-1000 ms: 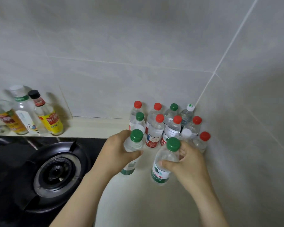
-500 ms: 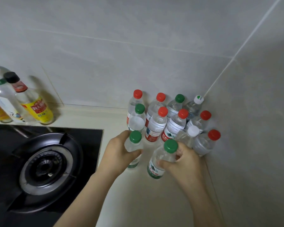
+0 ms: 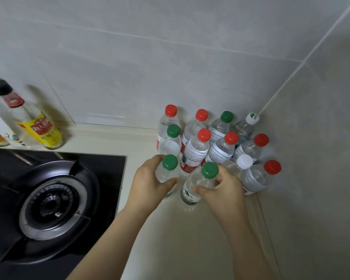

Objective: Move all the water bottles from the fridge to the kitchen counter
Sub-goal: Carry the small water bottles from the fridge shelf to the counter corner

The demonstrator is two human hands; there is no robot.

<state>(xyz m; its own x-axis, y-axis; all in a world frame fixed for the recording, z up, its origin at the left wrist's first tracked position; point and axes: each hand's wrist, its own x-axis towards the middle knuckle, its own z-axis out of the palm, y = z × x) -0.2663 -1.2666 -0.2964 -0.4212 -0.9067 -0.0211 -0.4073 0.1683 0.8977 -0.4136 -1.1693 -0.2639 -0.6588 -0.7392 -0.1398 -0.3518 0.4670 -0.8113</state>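
Observation:
My left hand (image 3: 150, 186) grips a clear water bottle with a green cap (image 3: 169, 162), which stands on the pale kitchen counter (image 3: 182, 243). Beside it, my right hand (image 3: 224, 190) grips a second green-capped bottle (image 3: 192, 186) with a green label; it leans slightly left. Both bottles stand at the front of a cluster of several water bottles (image 3: 216, 142) with red, green and white caps, packed into the tiled corner. The fridge is not in view.
A black gas hob with a round burner (image 3: 53, 201) lies to the left of the hands. Sauce and oil bottles (image 3: 38, 126) stand against the back wall at far left. Grey tiled walls (image 3: 319, 158) close in the corner behind and to the right.
The view has shifted left and closer. Both hands keep their grip on the green-capped bottles, now pressed nearer to the cluster in the corner.

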